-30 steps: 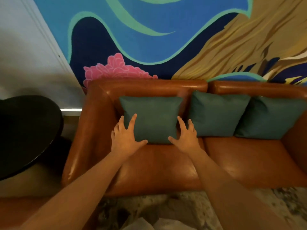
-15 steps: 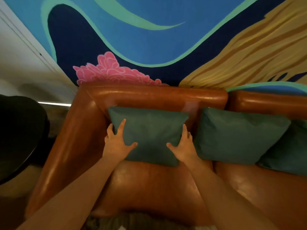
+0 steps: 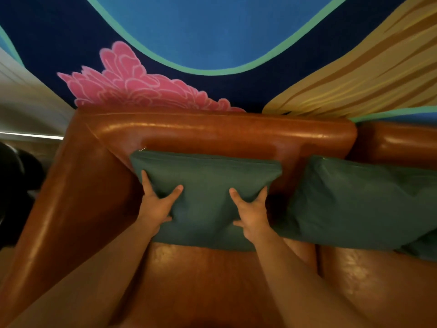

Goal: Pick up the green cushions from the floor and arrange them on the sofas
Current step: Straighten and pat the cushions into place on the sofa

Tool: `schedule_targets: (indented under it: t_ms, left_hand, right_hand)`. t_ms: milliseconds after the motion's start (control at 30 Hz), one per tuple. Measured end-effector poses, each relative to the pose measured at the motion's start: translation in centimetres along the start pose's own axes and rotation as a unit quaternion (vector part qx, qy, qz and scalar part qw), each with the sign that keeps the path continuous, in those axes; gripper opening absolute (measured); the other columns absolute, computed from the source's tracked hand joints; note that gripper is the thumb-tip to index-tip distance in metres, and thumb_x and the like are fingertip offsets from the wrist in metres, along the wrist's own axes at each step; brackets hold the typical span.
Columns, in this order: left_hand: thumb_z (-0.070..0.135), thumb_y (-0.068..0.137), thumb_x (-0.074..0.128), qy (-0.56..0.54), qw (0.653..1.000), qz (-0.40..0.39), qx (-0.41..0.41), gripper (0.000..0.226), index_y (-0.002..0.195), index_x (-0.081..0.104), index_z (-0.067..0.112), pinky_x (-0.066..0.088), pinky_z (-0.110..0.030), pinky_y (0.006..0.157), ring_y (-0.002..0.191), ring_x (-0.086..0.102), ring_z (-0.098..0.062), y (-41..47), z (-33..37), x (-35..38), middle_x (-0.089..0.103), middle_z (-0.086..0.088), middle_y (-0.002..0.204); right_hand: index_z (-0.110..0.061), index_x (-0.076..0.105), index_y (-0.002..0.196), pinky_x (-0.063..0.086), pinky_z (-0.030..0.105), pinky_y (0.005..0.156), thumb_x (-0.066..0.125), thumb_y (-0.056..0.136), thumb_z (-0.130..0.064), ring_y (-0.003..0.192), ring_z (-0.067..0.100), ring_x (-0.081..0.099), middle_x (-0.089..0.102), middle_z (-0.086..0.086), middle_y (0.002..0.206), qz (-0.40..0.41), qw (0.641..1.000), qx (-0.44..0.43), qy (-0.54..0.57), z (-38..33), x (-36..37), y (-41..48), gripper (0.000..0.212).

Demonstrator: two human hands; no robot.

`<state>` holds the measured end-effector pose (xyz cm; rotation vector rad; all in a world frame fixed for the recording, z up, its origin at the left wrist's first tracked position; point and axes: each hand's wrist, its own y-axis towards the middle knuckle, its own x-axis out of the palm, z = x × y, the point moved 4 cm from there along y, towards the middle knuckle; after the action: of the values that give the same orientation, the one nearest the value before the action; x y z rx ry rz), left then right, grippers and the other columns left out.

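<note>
- The painted wall [image 3: 236, 39] filled the top of the view, with a pink flower shape just above the sofa's back; it served only as the backdrop the furniture was pushed against.
- The brown leather sofa [image 3: 224, 129] stood against that wall, its rounded backrest running across the frame and its left armrest sloping down toward the viewer. The backrest looked like the natural prop for cushions, which is probably why they were leaned on it rather than laid flat.
- A second sofa section [image 3: 402, 143] adjoined on the right, its backrest meeting the first at a seam.
- The right cushion [image 3: 359, 202] lay tilted against the backrest across that seam, untouched by either hand, its left edge near the held cushion. It seemed already arranged.
- The left cushion [image 3: 205, 185] stood on the seat, leaning back against the backrest near the left corner. Its middle was pinched inward and creased, which suggested it was being squeezed or plumped into shape.
- The left hand [image 3: 156, 207] gripped the cushion's left side, thumb pressed into the front face and fingers wrapped behind the edge.
- The right hand [image 3: 251, 211] mirrored it on the right side, thumb on the front, fingers curled round the edge.
- Relative to the grip, the cushion sat between the two hands and rose above them, its upper corners free and its lower edge resting on the seat below the wrists.
- No cushion on the floor was visible here.
</note>
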<state>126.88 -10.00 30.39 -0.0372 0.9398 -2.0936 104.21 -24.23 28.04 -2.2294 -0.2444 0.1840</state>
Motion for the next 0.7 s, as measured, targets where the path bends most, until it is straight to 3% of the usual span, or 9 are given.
schedule_targets:
  t_ms: [100,200,300,367,400,467,500,567,700]
  left_hand:
    - [0.062,0.057,0.091,-0.008,1.000,-0.006,0.000,0.136,0.145,-0.011,0.077,0.062,-0.064,0.081,0.139,0.053,-0.022,1.5,-0.5,0.5,0.040,0.019,0.162]
    - [0.060,0.056,0.092,-0.034,0.999,-0.006,0.005,0.137,0.149,-0.008,0.074,0.061,-0.063,0.086,0.138,0.052,-0.019,1.1,-0.6,0.5,0.043,0.018,0.160]
    - [0.066,0.056,0.094,-0.020,0.999,0.038,-0.012,0.142,0.158,-0.004,0.060,0.055,-0.066,0.098,0.141,0.051,-0.020,1.4,-2.3,-1.4,0.044,0.013,0.159]
    - [0.082,0.047,0.091,0.036,0.996,0.067,-0.046,0.142,0.157,0.002,0.063,0.051,-0.068,0.101,0.146,0.044,-0.029,1.9,-3.7,-3.0,0.034,0.003,0.165]
    - [0.083,0.050,0.089,0.035,0.996,0.056,-0.063,0.134,0.154,0.007,0.068,0.051,-0.068,0.098,0.147,0.042,-0.031,2.1,-4.3,-3.3,0.032,0.004,0.165]
    - [0.070,0.064,0.088,-0.031,0.996,-0.004,-0.081,0.107,0.152,0.027,0.066,0.055,-0.063,0.087,0.137,0.050,-0.023,2.0,-4.4,-2.4,0.048,0.019,0.149]
    - [0.064,0.068,0.085,-0.064,0.994,-0.033,-0.082,0.093,0.148,0.038,0.060,0.056,-0.062,0.085,0.127,0.056,-0.016,1.8,-4.1,-1.7,0.055,0.025,0.138]
    - [0.060,0.069,0.084,-0.095,0.991,-0.054,-0.077,0.079,0.139,0.049,0.052,0.056,-0.065,0.088,0.112,0.060,-0.006,1.7,-3.7,-1.0,0.061,0.026,0.130]
    - [0.050,0.079,0.083,-0.128,0.988,-0.050,-0.064,0.069,0.140,0.051,0.045,0.061,-0.056,0.082,0.111,0.062,-0.001,0.8,-4.1,-1.7,0.065,0.024,0.129]
  right_hand:
    - [-0.050,0.008,0.170,0.049,0.076,0.103,0.089,0.090,-0.028,0.144,0.031,0.052,0.051,-0.008,0.160,0.003,0.999,0.004,0.044,-0.1,1.1,1.4,0.117]
    - [-0.050,0.010,0.169,0.048,0.070,0.105,0.088,0.091,-0.026,0.138,0.024,0.054,0.054,-0.013,0.155,-0.002,0.998,0.000,0.058,0.6,1.0,1.7,0.113]
    - [-0.054,0.017,0.166,0.056,0.058,0.099,0.092,0.082,-0.048,0.136,0.026,0.057,0.051,-0.010,0.154,0.042,0.998,-0.046,-0.021,1.7,-1.4,1.1,0.112]
    - [-0.051,0.015,0.168,0.048,0.059,0.114,0.090,0.072,-0.069,0.145,0.039,0.049,0.038,0.005,0.164,0.103,0.980,-0.044,-0.166,2.8,-3.2,1.2,0.122]
    - [-0.052,0.013,0.168,0.044,0.059,0.118,0.088,0.067,-0.077,0.148,0.043,0.044,0.032,0.009,0.167,0.105,0.974,-0.029,-0.198,3.3,-3.5,1.2,0.128]
    - [-0.070,0.019,0.158,0.050,0.063,0.112,0.087,0.049,-0.089,0.145,0.037,0.050,0.041,-0.002,0.165,0.057,0.988,-0.020,-0.140,4.0,-3.0,1.2,0.130]
    - [-0.081,0.030,0.143,0.055,0.066,0.103,0.089,0.042,-0.089,0.139,0.029,0.056,0.052,-0.013,0.155,0.035,0.994,-0.018,-0.098,4.4,-2.6,1.4,0.117]
    - [-0.085,0.047,0.115,0.059,0.068,0.094,0.095,0.047,-0.077,0.129,0.018,0.063,0.065,-0.026,0.135,0.006,0.999,-0.034,-0.028,4.9,-1.7,1.6,0.084]
    - [-0.077,0.059,0.108,0.060,0.061,0.100,0.097,0.066,-0.058,0.118,0.007,0.069,0.073,-0.033,0.116,0.017,0.996,-0.093,-0.002,5.1,-1.7,0.7,0.059]
